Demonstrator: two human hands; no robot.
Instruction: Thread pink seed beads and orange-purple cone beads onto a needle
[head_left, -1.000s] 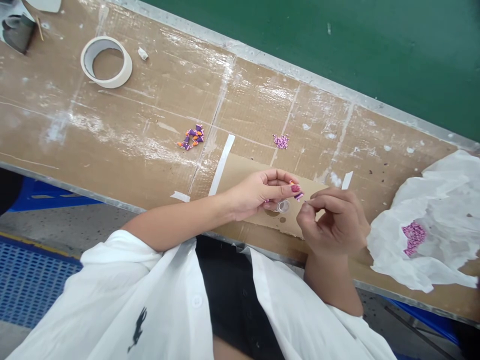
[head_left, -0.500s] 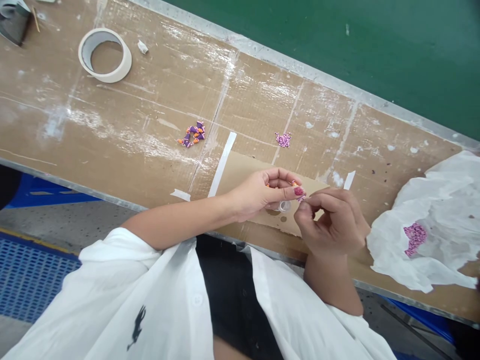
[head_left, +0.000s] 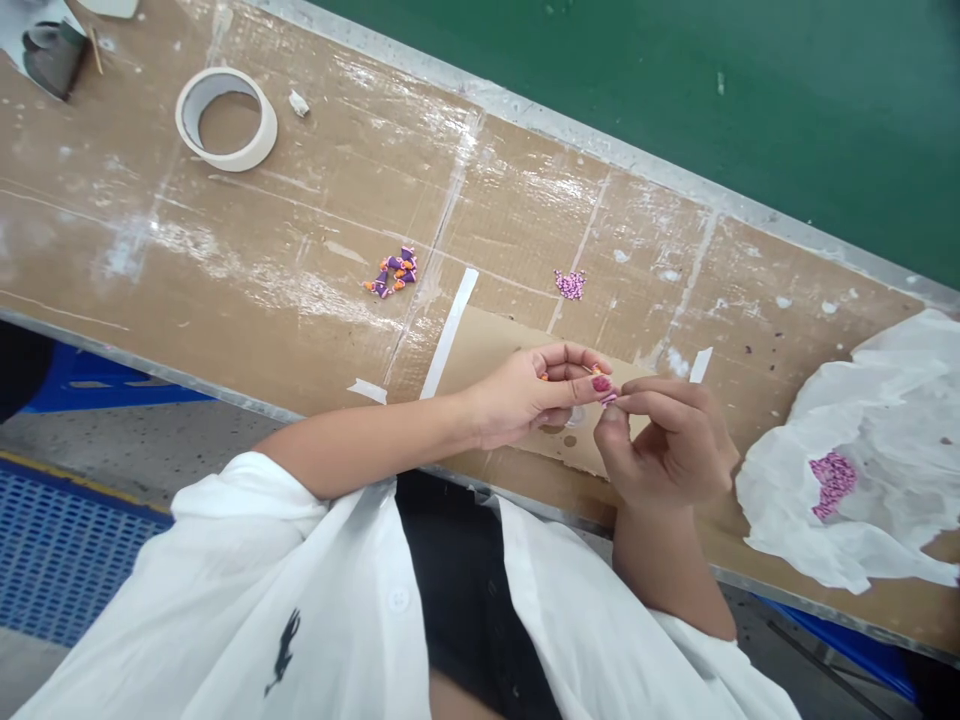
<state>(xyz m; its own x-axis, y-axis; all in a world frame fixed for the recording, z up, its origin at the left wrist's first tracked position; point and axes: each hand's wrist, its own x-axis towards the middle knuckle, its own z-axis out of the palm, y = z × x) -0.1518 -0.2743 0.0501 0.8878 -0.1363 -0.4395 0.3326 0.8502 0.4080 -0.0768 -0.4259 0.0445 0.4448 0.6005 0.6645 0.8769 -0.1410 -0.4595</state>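
Head view: my left hand (head_left: 525, 395) pinches a small purple-orange piece (head_left: 600, 378) while my right hand (head_left: 664, 440) pinches at its tip, so I judge steady, close fingertips over the counter (head_left: 300, 250) work best.

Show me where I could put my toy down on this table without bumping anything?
The widest bare patch lies between the tape roll and the purple pieces. Another runs along the far edge, between the pink beads and the white paper. It is crowded near the front edge, where the left hand and right hand meet.
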